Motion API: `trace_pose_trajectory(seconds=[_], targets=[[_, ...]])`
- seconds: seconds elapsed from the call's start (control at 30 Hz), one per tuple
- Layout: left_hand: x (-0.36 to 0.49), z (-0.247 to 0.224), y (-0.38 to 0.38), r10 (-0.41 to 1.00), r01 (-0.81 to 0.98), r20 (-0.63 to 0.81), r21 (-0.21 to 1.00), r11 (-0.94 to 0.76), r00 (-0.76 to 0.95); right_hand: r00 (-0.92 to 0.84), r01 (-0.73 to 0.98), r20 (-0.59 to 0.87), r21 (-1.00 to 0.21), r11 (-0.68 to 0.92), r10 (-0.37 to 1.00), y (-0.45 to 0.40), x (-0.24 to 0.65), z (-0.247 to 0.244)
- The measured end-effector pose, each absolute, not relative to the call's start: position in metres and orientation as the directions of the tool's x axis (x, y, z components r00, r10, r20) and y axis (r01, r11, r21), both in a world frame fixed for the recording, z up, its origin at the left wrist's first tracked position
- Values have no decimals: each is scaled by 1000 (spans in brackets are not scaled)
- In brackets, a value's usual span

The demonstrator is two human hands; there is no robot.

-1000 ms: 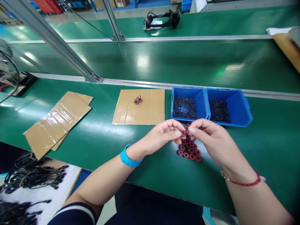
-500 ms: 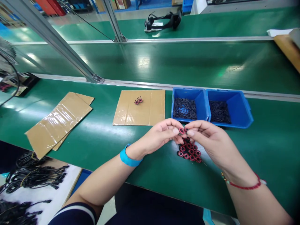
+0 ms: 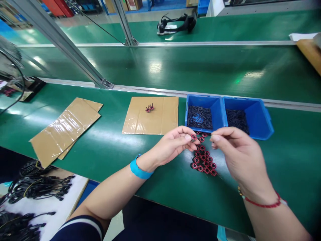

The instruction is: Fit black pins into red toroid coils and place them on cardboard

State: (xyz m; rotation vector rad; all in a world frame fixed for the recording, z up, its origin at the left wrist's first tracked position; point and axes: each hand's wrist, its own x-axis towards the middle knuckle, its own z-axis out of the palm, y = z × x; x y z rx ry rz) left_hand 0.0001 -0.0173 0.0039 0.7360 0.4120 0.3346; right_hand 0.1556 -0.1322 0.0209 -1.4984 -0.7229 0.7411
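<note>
Thumb and fingertips of my left hand (image 3: 177, 144) pinch a small ring coil (image 3: 193, 137), black in the middle with red windings round it. My right hand (image 3: 235, 154) is a short way to the right, apart from the left, its thumb and forefinger pressed together; anything between them is too small to make out. Below and between the hands, a pile of similar red-and-black coils (image 3: 204, 160) lies on the green bench. Farther off, a couple of coils with dark sleeves standing up on them (image 3: 149, 107) sit on a cardboard sheet (image 3: 165, 117).
Two blue bins stand just beyond my hands: the left bin (image 3: 218, 113) and the right bin (image 3: 260, 120) both hold short black tubes. More cardboard sheets (image 3: 65, 130) lie at the left. A metal post (image 3: 82, 63) slants down to the bench's back rail. Black cables (image 3: 42, 187) lie lower left.
My right hand has moved right, away from the coil in my left hand. My left hand keeps its pinch. More of the coil pile shows between the hands.
</note>
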Motion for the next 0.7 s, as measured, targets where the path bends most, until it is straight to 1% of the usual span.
trace_pose_trajectory(seconds=[0.1, 0.2, 0.3, 0.5, 0.7], targets=[[1, 4, -17, 473, -169, -247, 717, 676, 846, 671, -70, -31, -997, 21, 741, -132, 162, 22], [2, 3, -17, 517, -185, -233, 751, 634, 824, 645, -122, -56, -992, 30, 762, -131, 162, 23], [2, 1, -17, 542, -185, -220, 783, 594, 811, 610, -107, -62, -994, 5, 790, -130, 157, 24], [0, -2, -20, 502, -113, -199, 845, 523, 842, 616, -48, -62, -998, -41, 785, -130, 149, 19], [1, -1, -21, 486, -135, -159, 847, 515, 859, 611, -139, -107, -990, -27, 784, -129, 149, 19]])
